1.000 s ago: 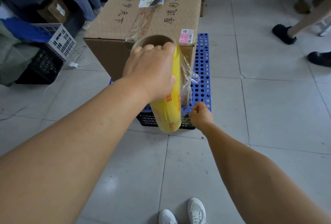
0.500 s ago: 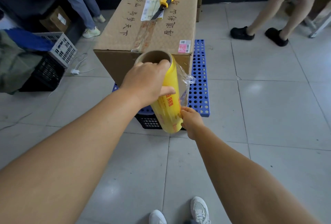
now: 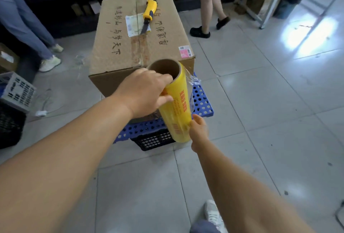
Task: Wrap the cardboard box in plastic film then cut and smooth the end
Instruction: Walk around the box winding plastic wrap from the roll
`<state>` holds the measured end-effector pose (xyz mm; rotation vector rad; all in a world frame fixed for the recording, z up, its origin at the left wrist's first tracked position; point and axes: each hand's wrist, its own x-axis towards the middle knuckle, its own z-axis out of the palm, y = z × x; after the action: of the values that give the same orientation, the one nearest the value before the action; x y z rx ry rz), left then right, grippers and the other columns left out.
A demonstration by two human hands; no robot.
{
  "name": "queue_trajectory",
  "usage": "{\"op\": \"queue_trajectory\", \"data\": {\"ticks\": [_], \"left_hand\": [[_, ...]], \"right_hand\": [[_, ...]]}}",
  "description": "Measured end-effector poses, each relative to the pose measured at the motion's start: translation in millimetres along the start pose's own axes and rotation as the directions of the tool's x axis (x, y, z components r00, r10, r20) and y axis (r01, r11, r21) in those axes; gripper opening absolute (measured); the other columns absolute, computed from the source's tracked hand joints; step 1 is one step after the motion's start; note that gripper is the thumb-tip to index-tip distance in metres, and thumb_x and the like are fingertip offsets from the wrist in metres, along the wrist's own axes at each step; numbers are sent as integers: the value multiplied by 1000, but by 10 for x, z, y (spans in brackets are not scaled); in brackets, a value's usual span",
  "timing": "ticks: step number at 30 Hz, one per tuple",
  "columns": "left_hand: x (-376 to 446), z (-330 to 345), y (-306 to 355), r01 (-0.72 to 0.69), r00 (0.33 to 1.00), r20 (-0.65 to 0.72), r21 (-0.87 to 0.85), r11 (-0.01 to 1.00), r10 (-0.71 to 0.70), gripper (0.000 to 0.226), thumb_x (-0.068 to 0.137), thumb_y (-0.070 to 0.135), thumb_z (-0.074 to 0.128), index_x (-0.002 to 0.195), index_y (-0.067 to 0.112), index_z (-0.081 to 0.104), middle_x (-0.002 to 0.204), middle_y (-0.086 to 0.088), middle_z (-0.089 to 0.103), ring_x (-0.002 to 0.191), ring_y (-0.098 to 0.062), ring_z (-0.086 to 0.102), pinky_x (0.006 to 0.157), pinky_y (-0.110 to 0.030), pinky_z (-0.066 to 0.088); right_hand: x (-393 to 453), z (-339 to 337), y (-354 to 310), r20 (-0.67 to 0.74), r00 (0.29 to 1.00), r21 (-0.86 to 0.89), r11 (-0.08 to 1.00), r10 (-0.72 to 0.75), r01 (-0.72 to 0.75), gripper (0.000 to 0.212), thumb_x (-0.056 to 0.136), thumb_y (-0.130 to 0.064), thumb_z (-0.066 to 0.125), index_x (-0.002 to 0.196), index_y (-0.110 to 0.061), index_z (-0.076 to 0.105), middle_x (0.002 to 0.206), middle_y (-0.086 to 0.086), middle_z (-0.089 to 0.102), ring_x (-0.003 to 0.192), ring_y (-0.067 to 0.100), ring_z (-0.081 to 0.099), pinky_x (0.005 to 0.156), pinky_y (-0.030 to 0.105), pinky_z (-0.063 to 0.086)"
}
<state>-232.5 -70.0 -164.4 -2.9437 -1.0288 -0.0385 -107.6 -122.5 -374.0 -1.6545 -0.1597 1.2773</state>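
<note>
**Film roll held at near corner of box**

The right hand (image 3: 198,130) has its fingertips hidden behind the film roll (image 3: 176,109); their closure cannot be determined. The left hand (image 3: 144,93) clamps the roll's upper part, fingers over the core rim, arm extended. Loose film (image 3: 193,80) bunches beyond the roll. The cardboard box (image 3: 137,46) sits directly behind, carrying a yellow knife (image 3: 149,12), on a blue pallet (image 3: 202,102).

Yellow film roll (image 3: 176,106), brown cardboard box (image 3: 119,46), blue perforated pallet (image 3: 202,100)
</note>
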Motion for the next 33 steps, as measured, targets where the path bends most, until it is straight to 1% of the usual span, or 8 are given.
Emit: {"op": "queue_trajectory", "data": {"ticks": [3,8,11,17,20,24,29,33], "left_hand": [[23,-2,-89,-36,999,20,-4,999,36,24,91,42,50,95,19,44,96,-1,59,95,-24,52,84,-31,31],[107,-54,-232,-95,988,123,47,994,88,35,95,43,41,118,18,40,102,1,62,115,-27,48,103,-32,23],[147,-70,-324,-178,964,211,57,982,162,32,93,42,45,116,21,38,89,4,59,116,-25,48,109,-34,22],[192,-68,-404,-266,929,264,-6,964,259,29,91,44,49,90,27,26,66,12,36,77,-20,50,65,-34,45],[218,-39,-472,-268,932,243,-44,962,270,26,91,44,49,95,23,34,66,12,42,68,-17,49,63,-37,49],[241,-33,-554,-293,918,258,-72,953,301,23,91,42,49,97,23,37,67,7,50,61,-11,50,55,-32,42],[215,8,-570,-331,918,192,-108,937,347,26,89,44,52,85,24,36,64,7,44,58,-15,47,57,-35,41],[210,38,-504,-313,943,98,-58,948,318,31,88,48,51,84,20,37,64,6,40,59,-19,45,57,-34,42]], "right_hand": [[-74,109,-266,-65,981,61,981,-181,185,25,94,-18,47,95,-34,67,108,-4,64,101,17,58,86,36,49],[-95,274,-675,1,952,125,944,-308,305,26,101,-29,40,90,-39,61,73,-9,57,61,5,48,61,22,43],[-78,283,-694,-3,970,133,961,-243,241,23,102,-32,37,107,-40,57,76,-7,56,63,4,49,63,22,44],[76,274,-485,-136,989,238,967,-63,94,35,99,-16,39,127,-32,50,118,-7,49,90,14,50,79,36,45],[205,218,-37,-183,974,167,981,129,-99,29,95,-14,38,120,-20,52,119,0,49,95,20,45,71,31,39],[272,338,536,-126,936,262,921,330,-290,46,95,-32,44,138,-15,43,140,4,44,124,21,42,89,34,34],[324,530,741,-104,943,522,824,315,-218,41,95,-47,38,122,-21,54,112,4,61,85,14,55,77,29,45],[263,650,902,-72,958,624,762,278,-174,33,93,-43,43,114,-24,60,110,-1,65,96,16,59,94,36,46]]}}
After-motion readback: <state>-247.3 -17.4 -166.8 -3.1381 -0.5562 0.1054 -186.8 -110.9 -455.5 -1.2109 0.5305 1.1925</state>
